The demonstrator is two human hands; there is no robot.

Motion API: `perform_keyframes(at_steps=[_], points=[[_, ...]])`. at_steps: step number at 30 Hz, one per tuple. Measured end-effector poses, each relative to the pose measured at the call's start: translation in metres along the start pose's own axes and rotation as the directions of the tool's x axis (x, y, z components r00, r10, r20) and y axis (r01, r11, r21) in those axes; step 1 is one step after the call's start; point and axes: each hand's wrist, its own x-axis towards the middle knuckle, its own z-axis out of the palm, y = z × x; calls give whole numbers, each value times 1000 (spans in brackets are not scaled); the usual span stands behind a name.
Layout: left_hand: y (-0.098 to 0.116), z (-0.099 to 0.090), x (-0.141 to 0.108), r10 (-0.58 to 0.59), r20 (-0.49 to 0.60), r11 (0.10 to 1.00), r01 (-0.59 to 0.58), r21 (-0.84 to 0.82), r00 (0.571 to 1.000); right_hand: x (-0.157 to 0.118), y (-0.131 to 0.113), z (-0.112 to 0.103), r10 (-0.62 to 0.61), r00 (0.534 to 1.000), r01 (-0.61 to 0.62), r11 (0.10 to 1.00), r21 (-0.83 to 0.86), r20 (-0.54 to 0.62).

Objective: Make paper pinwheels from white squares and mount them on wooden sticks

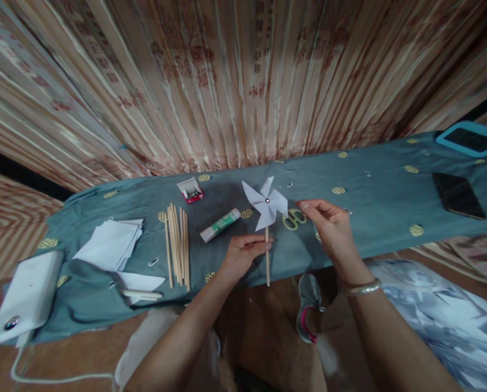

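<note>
Left grip (243, 255) pinches the upright stick (268, 267) below the white pinwheel (267, 201); right grip (331, 222) narrow near scissors (295, 220), contents unclear. Best: stick steady, fingers clear of vanes (265, 219).

Pinwheel (267, 202) covers the stick's (267, 267) top; blue-framed tablet (470, 138), at the table's (374, 207) far edge, cropped; bits (193, 192) in the red box (196, 199), blurred!

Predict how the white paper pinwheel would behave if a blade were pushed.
The pinwheel may spin, as its blades meet at one round fastener in the middle. The blades look like thin folded paper, so they would probably bend or crease easily. The slim wooden stick below looks straight and is likely stiffer.
</note>
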Motion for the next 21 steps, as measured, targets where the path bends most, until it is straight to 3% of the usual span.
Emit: perform_keyframes(at_steps=[8, 21], points=[[2, 1, -2, -71, 69, 997, 70, 17, 995, -1, 1, 6, 56, 994, -60, 997, 50, 89], [0, 1, 1, -33, 10, 999, 33, -13, 999, -4, 3, 9, 73, 987, -83, 994, 66, 144]])
